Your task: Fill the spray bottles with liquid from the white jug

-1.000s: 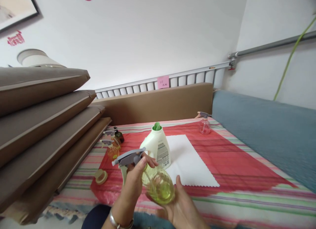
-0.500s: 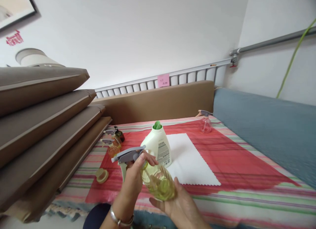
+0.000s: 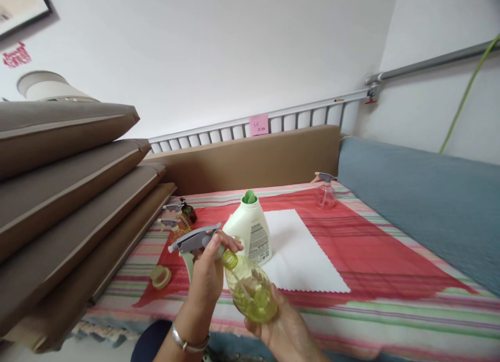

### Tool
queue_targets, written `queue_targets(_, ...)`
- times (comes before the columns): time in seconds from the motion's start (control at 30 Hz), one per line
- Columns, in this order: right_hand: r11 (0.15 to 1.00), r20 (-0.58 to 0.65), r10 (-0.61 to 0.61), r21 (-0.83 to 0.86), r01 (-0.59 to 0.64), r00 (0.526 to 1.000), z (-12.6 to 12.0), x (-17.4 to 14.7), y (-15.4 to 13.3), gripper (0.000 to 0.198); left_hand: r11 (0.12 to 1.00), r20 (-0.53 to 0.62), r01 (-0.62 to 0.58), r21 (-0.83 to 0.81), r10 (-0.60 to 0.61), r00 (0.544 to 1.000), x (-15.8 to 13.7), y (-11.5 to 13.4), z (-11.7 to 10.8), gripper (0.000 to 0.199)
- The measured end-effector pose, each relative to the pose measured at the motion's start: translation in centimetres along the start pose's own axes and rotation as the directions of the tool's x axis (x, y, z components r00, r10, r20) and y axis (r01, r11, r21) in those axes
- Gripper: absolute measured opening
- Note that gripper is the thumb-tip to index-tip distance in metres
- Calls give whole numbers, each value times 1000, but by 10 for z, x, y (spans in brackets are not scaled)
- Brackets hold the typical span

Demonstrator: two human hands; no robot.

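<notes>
My left hand (image 3: 209,271) is closed around the grey and pale green trigger spray head (image 3: 194,240). Below it, my right hand (image 3: 283,320) grips the base of a tilted, see-through yellow spray bottle (image 3: 252,294) with some liquid low inside. The bottle's threaded neck shows just under the spray head, and a thin tube runs down into the bottle. Close behind stands a white detergent jug (image 3: 250,226) with a green open mouth. Left of my hands lies a pale yellow cap (image 3: 160,276).
Several bottles, one an amber spray bottle (image 3: 177,232), stand at the left. A pink spray bottle (image 3: 325,195) is at the back right. A white cloth (image 3: 304,252) lies on the red cover (image 3: 375,247). Brown cushions (image 3: 70,195) are stacked at the left.
The spray head has shifted left and slightly up, away from the bottle, so the threaded neck shows more. My right hand and the bottle have dipped slightly.
</notes>
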State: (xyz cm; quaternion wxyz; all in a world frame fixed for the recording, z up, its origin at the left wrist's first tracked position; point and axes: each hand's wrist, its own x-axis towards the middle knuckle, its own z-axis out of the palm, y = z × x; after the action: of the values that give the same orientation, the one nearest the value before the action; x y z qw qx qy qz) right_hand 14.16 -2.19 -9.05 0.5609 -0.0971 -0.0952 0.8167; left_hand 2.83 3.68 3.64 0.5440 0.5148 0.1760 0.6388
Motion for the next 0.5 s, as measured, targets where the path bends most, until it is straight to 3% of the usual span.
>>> queue_targets(0.3,997,-99,83,10,-82,992,-21,-3,0,44,983,-230,-171,73,183,956,13,20,-7,22)
queue_targets(0.43,998,-96,64,9,-64,993,-23,-2,-1,40,934,-233,-316,167,349,908,4,20,-4,20)
queue_targets(0.5,998,-80,68,7,-68,994,-23,-2,-1,41,934,-158,-240,266,288,945,1,17,-5,20)
